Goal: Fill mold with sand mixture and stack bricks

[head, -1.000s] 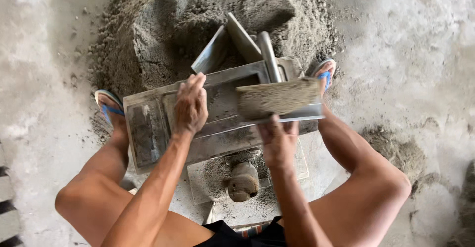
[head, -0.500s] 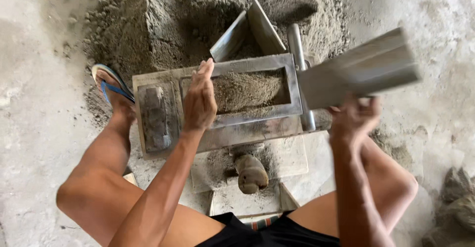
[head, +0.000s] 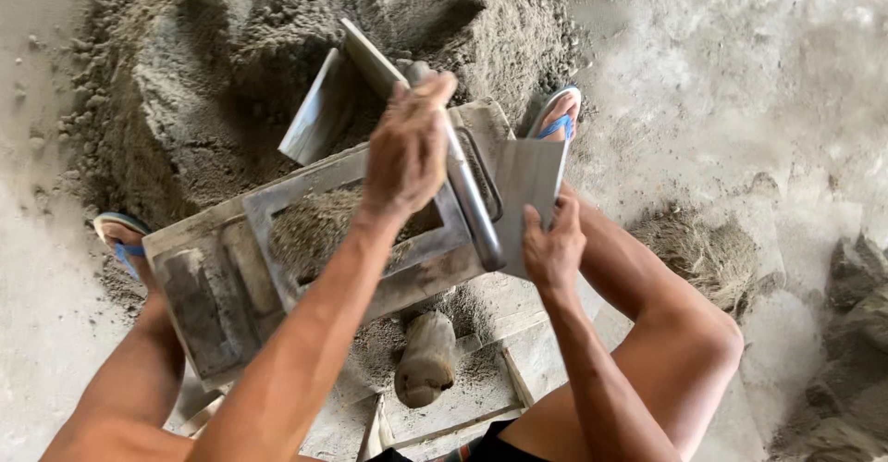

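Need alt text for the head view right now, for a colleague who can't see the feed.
Seen from above, a squatting person's left hand grips a grey metal pipe handle over a rectangular grey metal mould frame filled with damp sandy mix, while the right hand holds a flat grey metal plate upright beside it. A heap of grey sand lies beyond.

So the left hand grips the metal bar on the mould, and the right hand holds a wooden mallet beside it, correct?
Not quite. In the head view the right hand holds a flat metal plate, not a wooden mallet. The rest stands: the left hand grips the metal bar on the mould.
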